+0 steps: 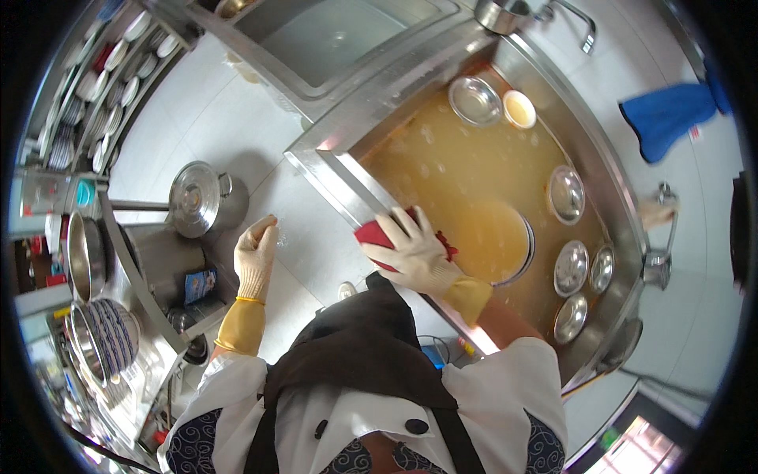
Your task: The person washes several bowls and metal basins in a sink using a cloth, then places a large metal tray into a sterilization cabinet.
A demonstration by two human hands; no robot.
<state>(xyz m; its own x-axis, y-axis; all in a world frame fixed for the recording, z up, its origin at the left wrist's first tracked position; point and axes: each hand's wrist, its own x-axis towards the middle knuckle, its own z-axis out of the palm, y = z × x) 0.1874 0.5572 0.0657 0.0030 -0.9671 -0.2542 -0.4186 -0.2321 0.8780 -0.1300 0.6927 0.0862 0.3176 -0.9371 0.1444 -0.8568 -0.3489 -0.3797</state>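
Observation:
On the near rim of a steel sink basin (337, 172) lies my right hand (414, 252), in a cream knit glove over a yellow rubber one. Its spread fingers press on a dark red cloth (379, 237). My left hand (256, 237), gloved the same way, hangs over the floor with its fingers curled; nothing shows in it. Murky yellowish water fills the basin. A large round bowl (491, 243) lies under the water beside my right hand. Steel bowls (475, 101) and a small white bowl (520, 110) float or rest near the far sides.
A second sink (337, 41) adjoins at the top. On the left are a lidded steel pot (195, 198), a steel table (130, 260) with stacked patterned bowls (115, 335), and a dish rack (106, 89). A faucet (583, 29) and blue cloth (669, 118) are at the upper right.

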